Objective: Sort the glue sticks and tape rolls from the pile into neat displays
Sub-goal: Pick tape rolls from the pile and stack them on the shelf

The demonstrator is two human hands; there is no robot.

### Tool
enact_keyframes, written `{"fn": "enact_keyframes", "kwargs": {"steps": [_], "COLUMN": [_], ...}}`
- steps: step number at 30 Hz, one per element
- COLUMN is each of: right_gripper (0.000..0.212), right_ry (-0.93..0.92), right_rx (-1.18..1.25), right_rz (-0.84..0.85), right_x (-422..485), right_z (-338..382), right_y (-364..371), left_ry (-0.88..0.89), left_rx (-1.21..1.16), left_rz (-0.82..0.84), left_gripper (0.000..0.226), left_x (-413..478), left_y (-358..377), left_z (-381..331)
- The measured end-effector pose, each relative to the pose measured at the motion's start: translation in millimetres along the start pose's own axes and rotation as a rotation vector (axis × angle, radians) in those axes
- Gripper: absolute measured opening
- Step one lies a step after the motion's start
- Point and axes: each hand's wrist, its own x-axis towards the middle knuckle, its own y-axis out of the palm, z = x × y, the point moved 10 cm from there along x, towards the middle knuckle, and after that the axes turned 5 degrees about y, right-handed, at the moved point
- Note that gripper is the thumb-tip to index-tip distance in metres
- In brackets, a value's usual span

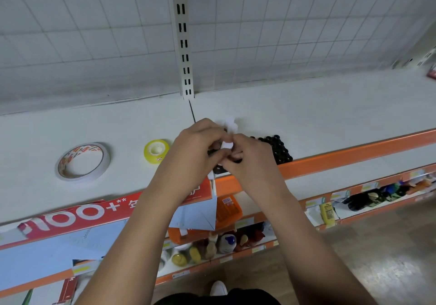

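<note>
Both hands meet: left hand (198,144) and right hand (252,156) pinch one white item (227,144), perhaps a glue stick, just above the black-capped glue sticks (278,149) at the shelf (330,116) front. Yellow tape roll (156,150) and large tape roll (82,162) lie flat leftward, nearer the left hand.

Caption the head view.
Left hand and right hand pinch a white item over the glue sticks; yellow tape roll alongside.

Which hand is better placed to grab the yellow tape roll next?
Probably left. Both hands pinch a white piece, but the left hand is beside the yellow tape roll; the right hand is over the glue sticks.
</note>
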Motion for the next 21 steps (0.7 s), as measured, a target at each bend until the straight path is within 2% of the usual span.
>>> {"fn": "enact_keyframes", "kwargs": {"steps": [4, 7, 21], "right_gripper": [0.022, 0.019, 0.009], "right_ry": [0.036, 0.045, 0.013], "right_rx": [0.032, -0.020, -0.119], "right_rz": [0.027, 0.042, 0.059], "right_x": [-1.2, 0.0, 9.6], "right_z": [-14.4, -24.3, -26.6], "right_y": [-1.6, 1.6, 21.5], "left_ry": [0.029, 0.023, -0.037], "left_rx": [0.003, -0.003, 0.121], "left_rz": [-0.099, -0.156, -0.137], "left_gripper": [0.016, 0.014, 0.013], "left_x": [2.9, 8.3, 19.3], "left_y": [-12.5, -17.4, 4.9], "left_z": [1.0, 3.9, 16.7]}}
